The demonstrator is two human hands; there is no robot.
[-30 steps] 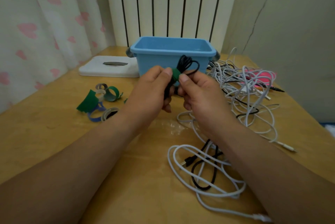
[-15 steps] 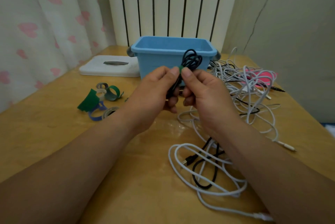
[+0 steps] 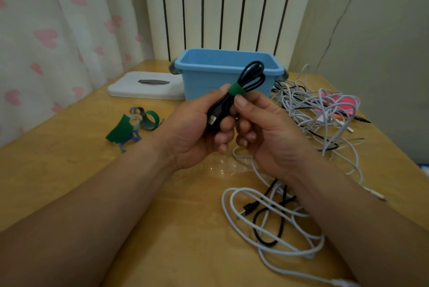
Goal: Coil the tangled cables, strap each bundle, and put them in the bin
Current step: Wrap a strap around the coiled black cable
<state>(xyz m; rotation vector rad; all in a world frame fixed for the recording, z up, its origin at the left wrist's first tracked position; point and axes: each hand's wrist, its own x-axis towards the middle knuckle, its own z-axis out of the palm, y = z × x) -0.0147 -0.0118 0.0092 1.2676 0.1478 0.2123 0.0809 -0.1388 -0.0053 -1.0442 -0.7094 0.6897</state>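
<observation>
The wooden tabletop [image 3: 69, 182] held a blue bin [image 3: 204, 84] near its far edge. In front, the left hand [image 3: 192, 129] and right hand [image 3: 267, 133] gripped the black cable [image 3: 253, 77]. Its green strap [image 3: 236, 90] could pop open if left loose.

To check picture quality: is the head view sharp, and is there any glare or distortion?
Head view: light soft and even, no hard shadows; faint glare on the table mid-frame; the bundle fairly sharp; forearms stretched by the wide lens.
</observation>
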